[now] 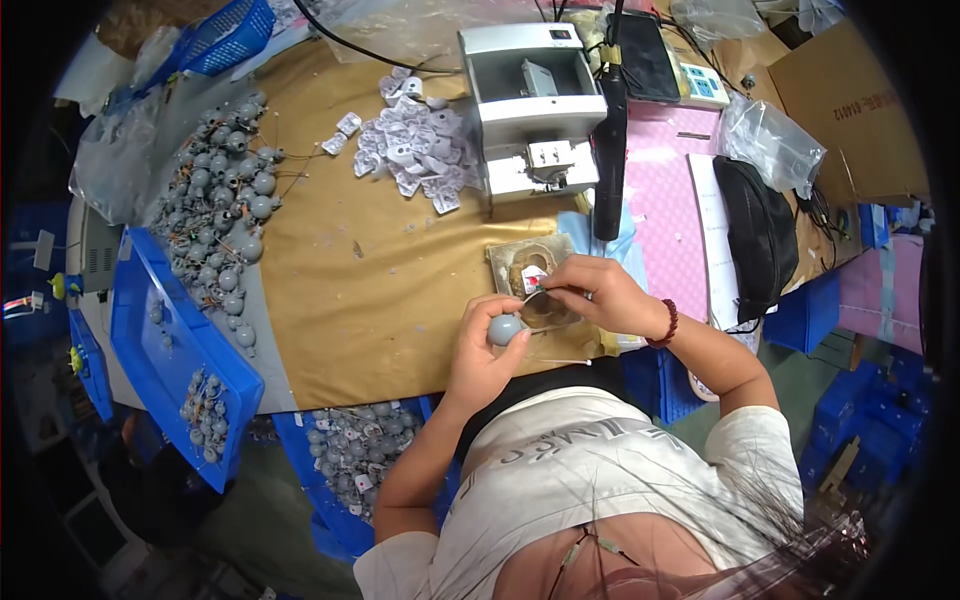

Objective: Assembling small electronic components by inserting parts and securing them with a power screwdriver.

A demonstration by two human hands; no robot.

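Observation:
My left hand [480, 355] is closed around a smooth grey ball-shaped part [506, 330] near the table's front edge. Just to its right, my right hand [605, 295] pinches at a thin wire-like strand; its exact end is covered by the fingers. Both hands are over a square, worn block [500, 262] with a hollow in its middle. A small white piece with a red mark [533, 280] shows by the right fingertips, above the hollow.
Many grey balls with wires [215, 190] lie at the left. White printed pieces [415, 150] are heaped near a grey-white machine [535, 110]. Blue trays [150, 330] and a lower blue bin of balls [365, 450] flank the table. A black pouch [755, 240] lies right.

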